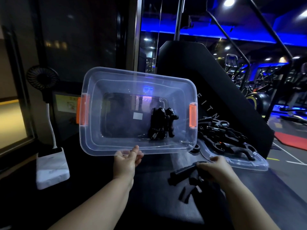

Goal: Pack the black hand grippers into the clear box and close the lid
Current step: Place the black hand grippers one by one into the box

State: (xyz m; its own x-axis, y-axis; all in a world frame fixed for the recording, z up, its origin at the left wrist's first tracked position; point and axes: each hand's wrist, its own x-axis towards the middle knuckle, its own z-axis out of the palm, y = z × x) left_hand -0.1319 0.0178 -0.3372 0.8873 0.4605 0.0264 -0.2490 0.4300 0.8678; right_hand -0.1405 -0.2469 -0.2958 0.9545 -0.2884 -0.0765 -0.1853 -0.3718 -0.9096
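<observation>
The clear box point(89, 143) with orange latches stands open on the dark surface, tilted toward me. Two or three black hand grippers point(163, 123) lie inside it at the right end. My left hand point(127, 161) holds the box's near rim, fingers over the edge. My right hand point(214, 167) is closed on black hand grippers point(182, 174) just above the surface, in front of the box's right corner. The clear lid point(249, 165) lies flat to the right of the box with a pile of several black hand grippers point(222, 135) on it.
A small black fan point(42, 78) on a white stalk with a white block base point(52, 168) stands at the left. A black slanted machine panel point(216, 90) rises behind the box. Gym equipment fills the blue-lit room at the right.
</observation>
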